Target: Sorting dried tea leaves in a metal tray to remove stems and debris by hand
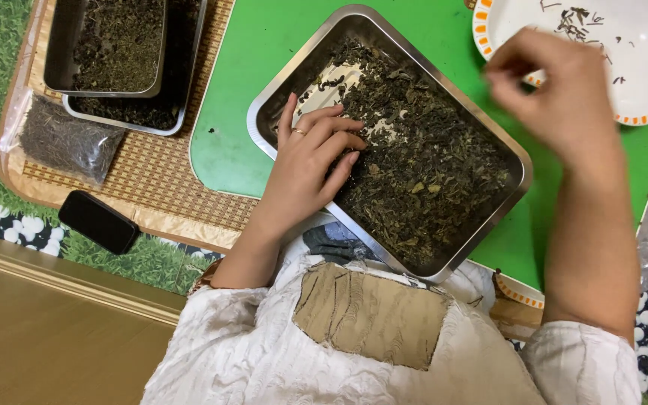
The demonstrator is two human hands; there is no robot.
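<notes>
A rectangular shiny metal tray (pixel 505 156) lies in the middle of the green plastic surface (pixel 249 97), turned diagonally, and one corner reaches over the near edge toward the person. It is filled with dark dried leaves (pixel 429 165); a bare patch of metal shows near its far left corner. At the far right corner of the surface stands a white round plate with an orange patterned rim (pixel 639 45), and only a few dark leaf pieces lie in it. To the left, on a woven straw mat (pixel 151 172), two more metal trays (pixel 175 112) are stacked, both with dark leaves, and a clear plastic bag of dried leaves (pixel 65 139) lies just beside them. A black phone (pixel 99 221) lies at the near edge of the mat.

The left hand (pixel 313 161) rests flat in the tray, fingers spread and slightly bent on the leaves, gripping nothing. The right hand (pixel 556 94) hangs above the tray's right side near the plate, blurred, fingertips pinched together; whether it holds something I cannot tell.
</notes>
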